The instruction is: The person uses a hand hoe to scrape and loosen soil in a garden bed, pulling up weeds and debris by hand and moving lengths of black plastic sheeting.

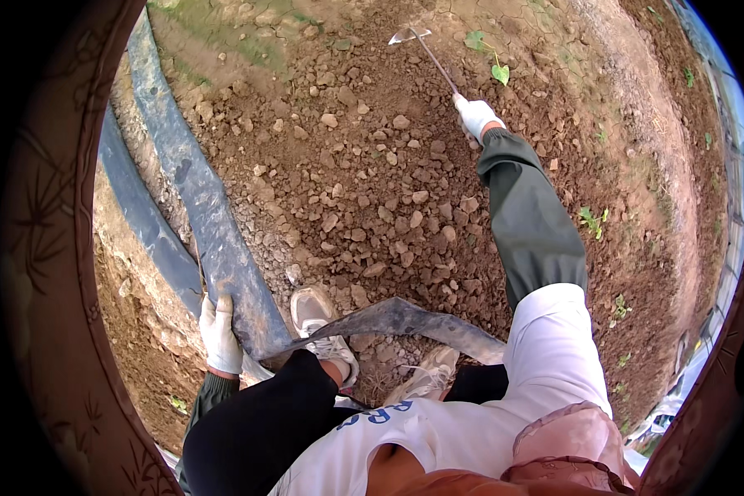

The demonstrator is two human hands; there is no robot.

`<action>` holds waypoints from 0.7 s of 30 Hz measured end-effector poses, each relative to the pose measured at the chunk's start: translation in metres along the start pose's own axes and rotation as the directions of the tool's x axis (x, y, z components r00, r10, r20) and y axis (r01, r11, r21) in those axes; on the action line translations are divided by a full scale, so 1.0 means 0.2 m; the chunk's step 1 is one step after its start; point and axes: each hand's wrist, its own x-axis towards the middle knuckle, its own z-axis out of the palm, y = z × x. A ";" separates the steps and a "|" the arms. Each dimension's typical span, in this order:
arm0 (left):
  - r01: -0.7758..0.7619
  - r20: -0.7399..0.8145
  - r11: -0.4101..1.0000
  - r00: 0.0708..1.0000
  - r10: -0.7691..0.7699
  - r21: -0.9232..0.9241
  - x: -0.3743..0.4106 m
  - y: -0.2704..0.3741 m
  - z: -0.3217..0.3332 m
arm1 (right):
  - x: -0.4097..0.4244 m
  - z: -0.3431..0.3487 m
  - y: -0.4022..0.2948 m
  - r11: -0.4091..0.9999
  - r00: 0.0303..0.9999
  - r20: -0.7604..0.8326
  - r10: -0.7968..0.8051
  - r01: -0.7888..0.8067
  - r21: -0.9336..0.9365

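A white glove covers my right hand [478, 119], which is closed around the handle of a small hand hoe [437, 62]. The hoe's thin shaft runs up and left to a pale metal blade lying at the soil near the top. My left hand [221, 332], also in a white glove, touches a flat dark plastic strip [204, 204] at the lower left; whether its fingers grip the strip or a thin stick-like piece [199, 266] beside it is not clear. A small green seedling [500, 74] grows right of the hoe blade.
Loose clods of brown soil [372, 217] lie before my shoes [322, 322]. A second dark strip [142, 217] runs along the left, and a twisted strip [403, 317] crosses over my feet. More seedlings [593, 222] stand at the right, by a pale ridge [669, 155].
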 end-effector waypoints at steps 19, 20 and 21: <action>-0.001 0.023 1.000 1.000 0.001 0.003 -0.01 0.02 0.03 | -0.16 -0.02 0.26 0.974 0.994 -0.077 -0.082 0.097 0.206; 0.006 0.028 1.000 1.000 -0.006 0.003 0.00 0.02 0.05 | -0.13 -0.01 0.14 0.970 0.989 -0.119 -0.085 0.110 0.216; 0.014 0.021 1.000 1.000 -0.014 0.008 -0.01 0.04 0.05 | -0.10 0.03 0.09 0.947 0.979 -0.131 -0.158 0.188 0.259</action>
